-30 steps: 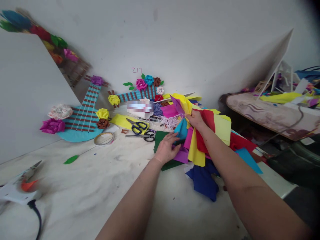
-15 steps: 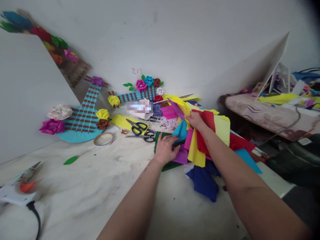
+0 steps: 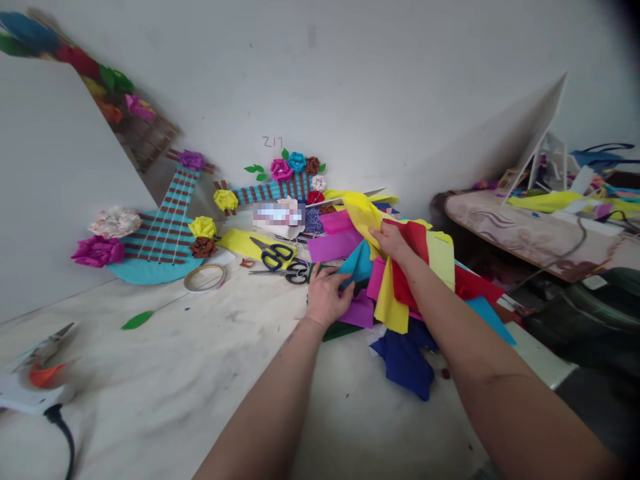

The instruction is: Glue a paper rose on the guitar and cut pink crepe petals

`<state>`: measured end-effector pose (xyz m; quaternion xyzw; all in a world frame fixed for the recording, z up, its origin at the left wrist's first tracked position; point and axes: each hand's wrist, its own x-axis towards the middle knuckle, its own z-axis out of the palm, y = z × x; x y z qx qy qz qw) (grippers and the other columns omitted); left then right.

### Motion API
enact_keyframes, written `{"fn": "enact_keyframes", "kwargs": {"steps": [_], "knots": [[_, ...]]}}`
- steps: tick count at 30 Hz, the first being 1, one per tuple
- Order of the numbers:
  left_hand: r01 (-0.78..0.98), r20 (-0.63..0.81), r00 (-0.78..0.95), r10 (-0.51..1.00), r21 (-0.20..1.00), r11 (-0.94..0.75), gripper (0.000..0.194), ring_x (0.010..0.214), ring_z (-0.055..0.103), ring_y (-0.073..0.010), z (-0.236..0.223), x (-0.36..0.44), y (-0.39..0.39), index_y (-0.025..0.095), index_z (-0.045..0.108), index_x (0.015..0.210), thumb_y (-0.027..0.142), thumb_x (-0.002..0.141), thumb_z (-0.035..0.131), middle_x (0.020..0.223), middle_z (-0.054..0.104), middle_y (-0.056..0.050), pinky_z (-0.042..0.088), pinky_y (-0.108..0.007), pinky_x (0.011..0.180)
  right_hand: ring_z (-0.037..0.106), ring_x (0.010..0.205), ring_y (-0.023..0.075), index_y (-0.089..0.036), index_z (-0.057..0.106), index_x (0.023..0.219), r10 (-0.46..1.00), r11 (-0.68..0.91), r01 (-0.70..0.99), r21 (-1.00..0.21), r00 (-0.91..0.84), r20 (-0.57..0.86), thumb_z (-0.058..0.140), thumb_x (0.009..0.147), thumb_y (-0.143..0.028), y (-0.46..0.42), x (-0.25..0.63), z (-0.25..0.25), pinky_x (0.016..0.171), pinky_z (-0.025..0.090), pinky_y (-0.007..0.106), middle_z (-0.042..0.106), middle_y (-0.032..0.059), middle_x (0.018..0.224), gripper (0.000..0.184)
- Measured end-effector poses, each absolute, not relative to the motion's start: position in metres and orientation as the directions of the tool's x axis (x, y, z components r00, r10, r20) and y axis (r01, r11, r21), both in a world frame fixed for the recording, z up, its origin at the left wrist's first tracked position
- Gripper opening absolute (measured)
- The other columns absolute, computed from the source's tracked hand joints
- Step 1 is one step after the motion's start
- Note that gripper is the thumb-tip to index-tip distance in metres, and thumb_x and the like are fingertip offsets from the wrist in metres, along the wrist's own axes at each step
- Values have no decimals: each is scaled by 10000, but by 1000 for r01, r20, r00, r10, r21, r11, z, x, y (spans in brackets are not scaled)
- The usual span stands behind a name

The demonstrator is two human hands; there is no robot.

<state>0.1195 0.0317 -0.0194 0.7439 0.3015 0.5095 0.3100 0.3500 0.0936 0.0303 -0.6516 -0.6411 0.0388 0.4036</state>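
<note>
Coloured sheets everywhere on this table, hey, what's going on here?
A person is handling the pile of coloured sheets. The right hand grips a bunch including a yellow sheet; the left hand touches a light-blue sheet. A dark-blue sheet lies nearer the person. Two pairs of scissors lie left of the pile.

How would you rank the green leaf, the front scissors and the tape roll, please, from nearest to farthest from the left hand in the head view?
From the left hand:
1. Front scissors: just to its left.
2. Tape roll: farther left, past the blades.
3. Green leaf: farthest left, closer to the camera.
</note>
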Motion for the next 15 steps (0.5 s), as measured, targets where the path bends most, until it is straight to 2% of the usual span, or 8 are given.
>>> {"fn": "enact_keyframes", "kwargs": {"steps": [2, 5, 7, 9, 12, 15], "knots": [[128, 556, 249, 793, 792, -596, 148, 994, 562, -267, -20, 119, 34, 265, 712, 823, 318, 697, 654, 855, 678, -71, 138, -491, 1088, 619, 806, 225, -131, 640, 993, 877, 84, 862, -500, 174, 448, 431, 813, -347, 90, 344, 32, 706, 483, 324, 685, 79, 888, 351], [58, 484, 158, 861, 866, -497, 232, 991, 576, -259, -21, 117, 37, 236, 686, 917, 364, 730, 633, 952, 672, -87, 252, -464, 1051, 623, 902, 240, -177, 584, 1171, 907, 19, 948, -319, 118, 405, 397, 855, -334, 83, 330, 32, 755, 481, 336, 681, 83, 1009, 399], [-53, 400, 108, 910, 917, -396, 418, 1003, 585, -252, -23, 117, 40, 210, 599, 1115, 382, 736, 636, 1075, 640, -114, 348, -430, 993, 602, 1000, 247, -219, 510, 1272, 935, 20, 985, -169, 41, 353, 373, 878, -326, 79, 318, 30, 804, 474, 353, 652, 78, 1113, 431], [-191, 303, 82, 950, 940, -283, 659, 1036, 583, -246, -25, 117, 44, 188, 416, 1308, 389, 727, 655, 1185, 584, -148, 404, -394, 945, 566, 1087, 232, -260, 470, 1309, 958, 72, 996, -62, -52, 283, 366, 883, -292, 76, 307, 26, 849, 463, 356, 601, 54, 1211, 439], [-338, 192, 83, 978, 929, -154, 850, 1120, 541, -235, -29, 117, 49, 179, 217, 1405, 380, 718, 674, 1240, 543, -167, 405, -363, 951, 467, 1214, 204, -252, 500, 1282, 970, 181, 983, 19, -182, 163, 437, 846, -247, 73, 293, 24, 956, 407, 345, 492, 43, 1337, 441], [-374, 161, 105, 981, 921, -111, 855, 1120, 542, -219, -33, 116, 53, 187, 217, 1404, 354, 708, 685, 1253, 535, -159, 390, -353, 971, 393, 1273, 225, -203, 524, 1263, 967, 237, 970, 48, -240, 89, 538, 790, -274, 66, 288, 32, 1034, 330, 361, 456, 70, 1364, 479]]}}
